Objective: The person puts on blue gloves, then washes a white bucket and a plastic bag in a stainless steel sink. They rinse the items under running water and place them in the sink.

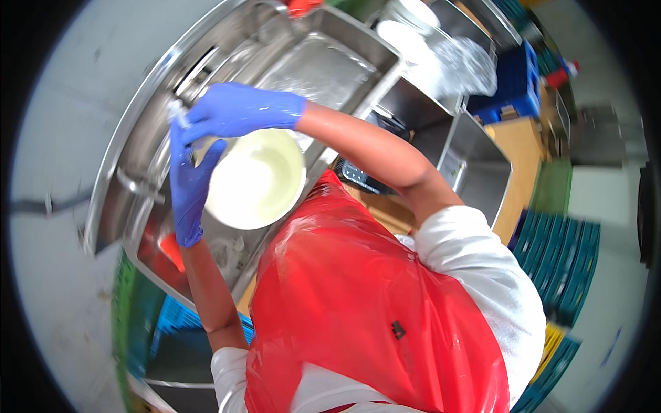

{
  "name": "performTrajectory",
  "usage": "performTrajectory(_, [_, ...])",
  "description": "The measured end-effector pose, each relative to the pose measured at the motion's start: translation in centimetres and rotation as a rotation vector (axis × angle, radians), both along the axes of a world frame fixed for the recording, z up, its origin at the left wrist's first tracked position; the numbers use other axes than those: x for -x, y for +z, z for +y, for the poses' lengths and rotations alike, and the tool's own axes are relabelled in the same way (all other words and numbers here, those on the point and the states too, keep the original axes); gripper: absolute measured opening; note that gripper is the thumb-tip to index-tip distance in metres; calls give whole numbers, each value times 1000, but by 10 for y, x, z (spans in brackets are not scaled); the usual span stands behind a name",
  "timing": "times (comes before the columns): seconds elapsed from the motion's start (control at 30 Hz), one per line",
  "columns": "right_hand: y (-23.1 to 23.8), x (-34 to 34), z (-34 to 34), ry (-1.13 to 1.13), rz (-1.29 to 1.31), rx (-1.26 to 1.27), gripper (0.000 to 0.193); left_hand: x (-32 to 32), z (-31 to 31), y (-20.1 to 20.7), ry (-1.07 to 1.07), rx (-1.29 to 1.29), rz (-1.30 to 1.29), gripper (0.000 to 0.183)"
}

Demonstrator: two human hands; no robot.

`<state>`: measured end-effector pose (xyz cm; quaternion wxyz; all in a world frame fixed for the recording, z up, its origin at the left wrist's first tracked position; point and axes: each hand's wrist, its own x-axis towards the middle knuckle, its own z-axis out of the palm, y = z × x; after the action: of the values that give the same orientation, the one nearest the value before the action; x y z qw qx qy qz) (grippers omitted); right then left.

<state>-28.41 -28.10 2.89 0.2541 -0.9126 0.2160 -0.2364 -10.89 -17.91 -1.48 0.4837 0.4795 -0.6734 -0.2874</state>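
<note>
Bowl (258, 182) is at the near edge of the sink (153, 230). Our left hand (188, 193) and right hand (244, 110) meet beside it, at a whitish thing (177, 113); we cannot tell if pinched. We should keep wrists off the rim.

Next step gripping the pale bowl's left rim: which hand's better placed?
Probably the left hand: it lies alongside that side of the bowl, thumb nearby. The right hand crosses past the far rim, fingers pointing left. Depth's hard to judge.
</note>
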Motion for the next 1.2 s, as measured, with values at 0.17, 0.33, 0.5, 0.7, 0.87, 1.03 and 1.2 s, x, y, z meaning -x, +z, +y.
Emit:
performTrajectory(0.17, [44, 25, -1, -215, 32, 5, 43, 36, -33, 34, -41, -183, 271, 56])
performTrajectory(0.33, [63, 44, 16, -305, 7, 126, 41, 15, -65, 17, -183, -310, 303, 47])
performTrajectory(0.5, [67, 67, 18, -347, 57, 111, 41, 29, -78, 6, -280, -401, 289, 44])
performTrajectory(0.7, [43, 66, -15, -320, 130, 22, 43, 53, -69, 7, -240, -491, 400, 40])
performTrajectory(0.87, [-6, 66, -71, -266, 28, -104, 42, 52, -106, -18, -260, -203, -88, 30])
performTrajectory(1.03, [-81, 89, -131, -307, 4, -352, 43, 74, -176, -91, -292, -558, 53, 26])
performTrajectory(1.2, [-210, 143, -181, -363, -355, -1072, 29, 134, -234, -166, -277, -943, 188, 39])
